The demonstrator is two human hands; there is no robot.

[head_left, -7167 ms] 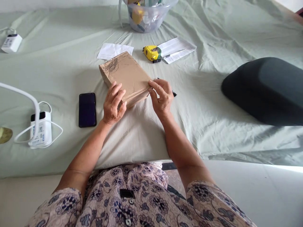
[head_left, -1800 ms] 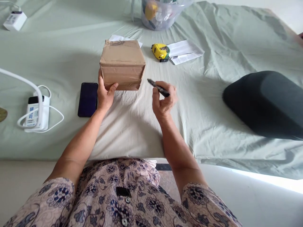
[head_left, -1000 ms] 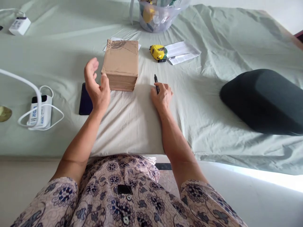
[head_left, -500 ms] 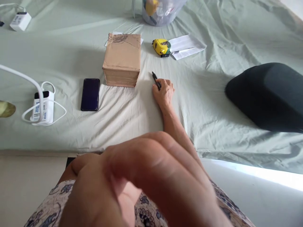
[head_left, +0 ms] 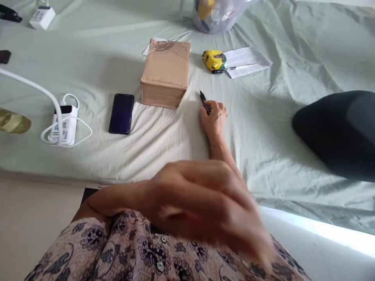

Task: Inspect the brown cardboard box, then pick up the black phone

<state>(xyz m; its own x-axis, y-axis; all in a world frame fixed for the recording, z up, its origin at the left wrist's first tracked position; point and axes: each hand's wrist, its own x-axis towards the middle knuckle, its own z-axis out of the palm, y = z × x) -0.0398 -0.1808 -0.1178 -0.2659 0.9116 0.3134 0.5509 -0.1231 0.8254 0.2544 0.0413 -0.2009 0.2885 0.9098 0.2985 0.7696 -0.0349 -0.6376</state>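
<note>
My right hand [head_left: 215, 115] rests on the green sheet, its fingers closed round a black pen [head_left: 203, 97] whose upper end points away from me. A cardboard box [head_left: 166, 70] stands just left of that hand, apart from it. Close to the camera, above my patterned shirt [head_left: 146, 249], my left hand [head_left: 205, 199] is raised and smeared by motion. Its fingers look bent, but their grip cannot be made out, and no object shows in it. Beyond the right hand lies a yellow and green tape measure [head_left: 213, 59].
A phone [head_left: 121, 114] and a white power bank [head_left: 66, 123] with a looped cable lie left. Behind the tape measure are a paper [head_left: 249, 56] and a silver-and-black pen [head_left: 241, 66]. A clear tub [head_left: 215, 25] stands at the back, a black cap [head_left: 336, 128] at right.
My left hand has turned and moved slightly right, more of my shirt now showing below it. The view has shifted left, so most things appear further right. My right hand keeps the pen in place.
</note>
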